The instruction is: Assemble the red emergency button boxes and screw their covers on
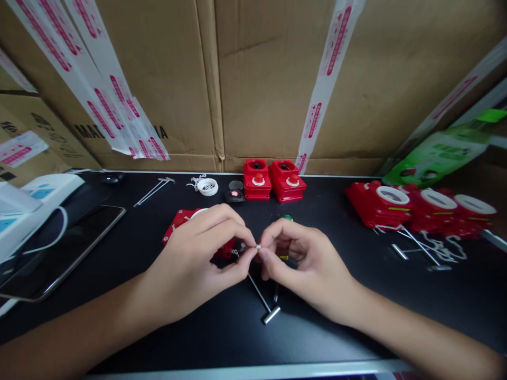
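Observation:
My left hand (200,253) and my right hand (299,258) meet fingertip to fingertip over the black table (340,311). Together they pinch a tiny silvery part (258,246) at the top of a thin metal T-shaped pin (263,302), which slants down to the table in front. Both hands are closed in a pinch. A flat red plastic housing (177,221) lies under my left hand, mostly hidden. A green-tipped tool (287,217) peeks out behind my right hand.
Two red button boxes (273,182) stand at the back by cardboard cartons. A row of red housings with white rings (420,208) and loose wire pins (420,248) lies right. A phone (59,248) and white power strip (31,203) lie left; a white ring (207,186) and another pin (152,191) behind.

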Tool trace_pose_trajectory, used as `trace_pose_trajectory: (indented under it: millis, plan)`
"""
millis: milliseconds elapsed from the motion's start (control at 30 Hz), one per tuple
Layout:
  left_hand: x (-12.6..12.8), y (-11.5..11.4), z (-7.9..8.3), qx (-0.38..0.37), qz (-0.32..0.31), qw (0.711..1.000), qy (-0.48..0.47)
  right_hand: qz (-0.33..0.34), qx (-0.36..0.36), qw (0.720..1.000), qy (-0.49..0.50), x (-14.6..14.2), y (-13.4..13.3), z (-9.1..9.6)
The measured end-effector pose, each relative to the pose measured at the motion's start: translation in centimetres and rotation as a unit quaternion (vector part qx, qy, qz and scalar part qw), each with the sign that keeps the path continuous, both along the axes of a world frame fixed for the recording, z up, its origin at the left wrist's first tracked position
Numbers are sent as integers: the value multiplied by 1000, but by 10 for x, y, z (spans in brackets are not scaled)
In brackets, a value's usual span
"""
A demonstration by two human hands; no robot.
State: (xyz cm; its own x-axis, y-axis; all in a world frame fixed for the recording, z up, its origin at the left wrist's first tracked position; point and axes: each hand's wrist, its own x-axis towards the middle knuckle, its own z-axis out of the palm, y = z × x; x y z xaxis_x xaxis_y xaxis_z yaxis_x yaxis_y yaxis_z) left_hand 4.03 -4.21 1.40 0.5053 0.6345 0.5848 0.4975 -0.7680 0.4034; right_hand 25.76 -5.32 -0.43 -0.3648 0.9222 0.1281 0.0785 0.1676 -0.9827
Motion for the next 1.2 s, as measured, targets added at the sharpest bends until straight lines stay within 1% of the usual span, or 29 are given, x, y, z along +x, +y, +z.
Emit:
trace_pose_trajectory:
  millis: [67,133,233,333,533,667,833,967,1067,1200]
  plan:
    - [1,0,-1,2,6,1000,-1,11,-29,999,17,0,0,-1]
    - [1,0,-1,5,13,1000,-2,18,-41,999,25,0,0,-2]
    - [2,-1,-2,-2,16,1000,-9,16,-38,999,23,0,-1,-3]
    - [4,-3,-3,-15,16,1000,-15,17,-16,1000,13,0,0,-2]
    - [4,-5,-2,-30,12,999,-13,22,68,997,-26,-1,-1,0]
    - [4,-6,-1,-34,8,999,-11,-1,129,990,-50,0,-4,-1]
    - [5,-6,-2,-19,15,1000,-10,-17,235,967,-95,0,-5,-1]
    - [5,-6,-4,-9,15,1000,-4,-23,307,945,-110,-1,-3,0]
    - [4,-7,-5,-3,13,1000,0,-14,335,934,-121,-2,-2,0]
    - [5,-8,-4,4,20,1000,2,-12,346,929,-131,-4,-2,0]
